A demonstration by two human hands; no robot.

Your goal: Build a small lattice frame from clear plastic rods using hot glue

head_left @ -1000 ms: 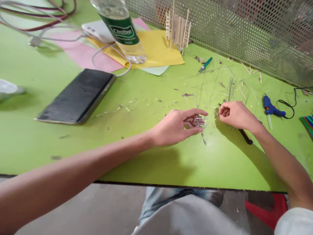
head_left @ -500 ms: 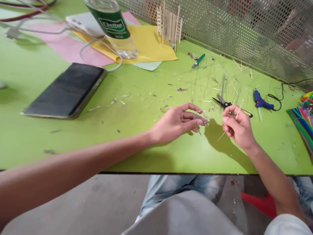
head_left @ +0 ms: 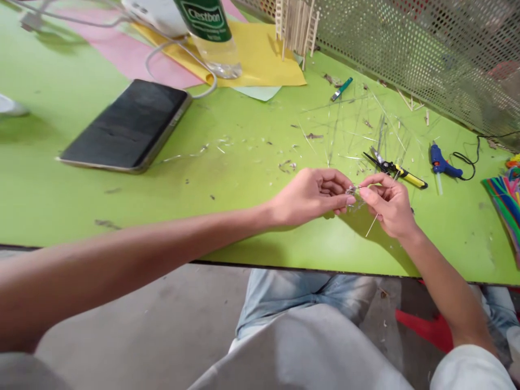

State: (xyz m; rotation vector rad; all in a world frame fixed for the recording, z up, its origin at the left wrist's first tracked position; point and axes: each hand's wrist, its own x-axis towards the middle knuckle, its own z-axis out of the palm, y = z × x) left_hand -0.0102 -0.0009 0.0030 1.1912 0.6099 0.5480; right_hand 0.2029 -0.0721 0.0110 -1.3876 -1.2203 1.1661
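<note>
Between the fingertips of my left hand [head_left: 314, 196] is a small tangled piece of thin silvery wire [head_left: 352, 192]; its exact shape is too fine to make out. My right hand [head_left: 388, 205] is closed in a pinch, its thumb and index finger touching that wire piece. A thin straight wire [head_left: 371, 226] runs through the right hand and sticks out below the fingers. Just beyond the right hand lie black-and-yellow cutters [head_left: 400, 172], blades apart, on the green table [head_left: 244, 162].
A blue glue gun [head_left: 443, 162] lies at the right, near colourful pipe cleaners [head_left: 504, 208]. Loose wires and scraps litter the middle, with a green knife [head_left: 342, 89]. A dark tablet [head_left: 128, 124] and a bottle [head_left: 211, 40] are on the left. Behind stands a stick structure [head_left: 298, 27] against a perforated metal screen [head_left: 377, 54].
My right hand has moved left to the wire piece in my left hand, and the two hands now meet. The whole view has shifted slightly.
</note>
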